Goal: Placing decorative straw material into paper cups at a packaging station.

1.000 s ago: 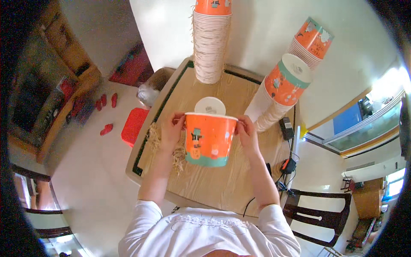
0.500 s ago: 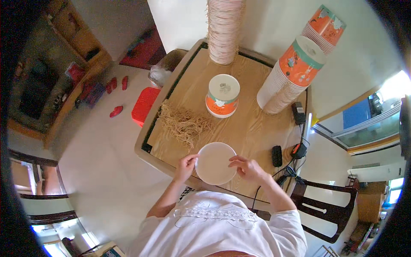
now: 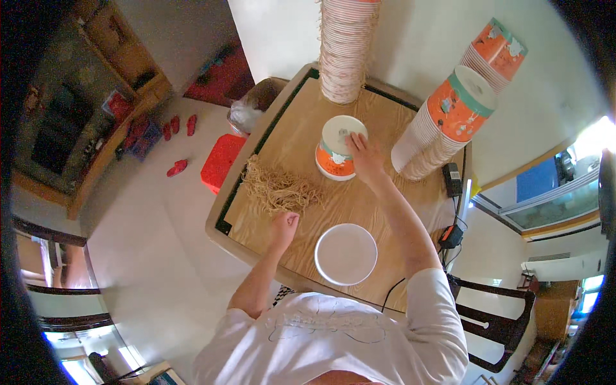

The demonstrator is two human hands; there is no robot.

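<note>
My right hand [image 3: 367, 159] reaches to an upside-down orange, green and white paper tub [image 3: 335, 165], its fingers stretched out over the edge of the pale base. At the near edge of a loose heap of brown paper-like strands [image 3: 279, 186], my left hand [image 3: 283, 231] is closed, fingers curled in; what they hold, if anything, is hidden. A white round tub [image 3: 346, 255] stands by itself at the table's near edge, in front of my body, with neither hand on it.
A tall stack of nested tubs [image 3: 348, 58] rises at the table's far edge. Further stacked orange tubs [image 3: 459, 106] stand at the right, strands along their side. Black adapters [image 3: 452, 179] and cables lie on the right edge. A red stool [image 3: 221, 163] is left of the wooden table [image 3: 298, 135].
Both hands have let go of the white tub, which now stands alone. My right hand has moved far forward to the upside-down tub; my left has moved up to the strands.
</note>
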